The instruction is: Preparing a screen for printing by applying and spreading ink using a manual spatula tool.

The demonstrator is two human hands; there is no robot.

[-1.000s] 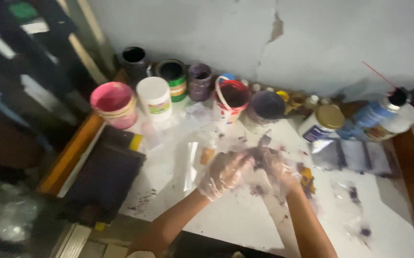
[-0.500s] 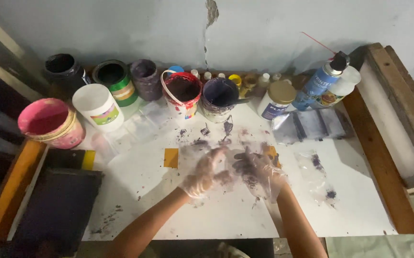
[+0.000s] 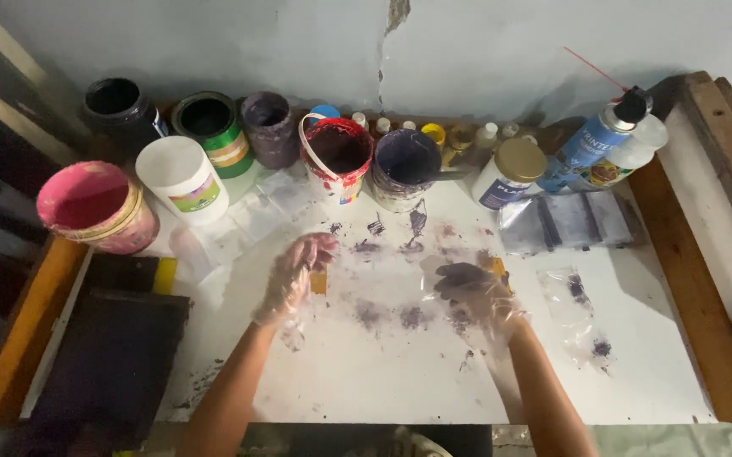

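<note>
Both my hands wear thin clear plastic gloves smeared with purple ink. My left hand (image 3: pixel 294 275) hovers over the white tabletop (image 3: pixel 383 372) beside a small yellow tag (image 3: pixel 319 282), fingers loosely curled and holding nothing. My right hand (image 3: pixel 471 292) rests over purple smudges, its fingers dark with ink, partly covering another yellow piece (image 3: pixel 498 268). Just beyond the hands stand a red-rimmed paint bucket (image 3: pixel 338 156) and a purple-stained bucket (image 3: pixel 405 167).
Along the wall stand a pink tub (image 3: pixel 95 206), a white jar (image 3: pixel 181 178), a green can (image 3: pixel 211 131), dark pots, small bottles, a gold-lidded jar (image 3: pixel 509 172) and a blue spray can (image 3: pixel 594 140). A dark screen frame (image 3: pixel 104 355) lies left. Stained plastic bags lie right.
My hands, rubbing together before, have come apart: left hand moved left, right hand moved right. The camera view shifted so the table sits centred.
</note>
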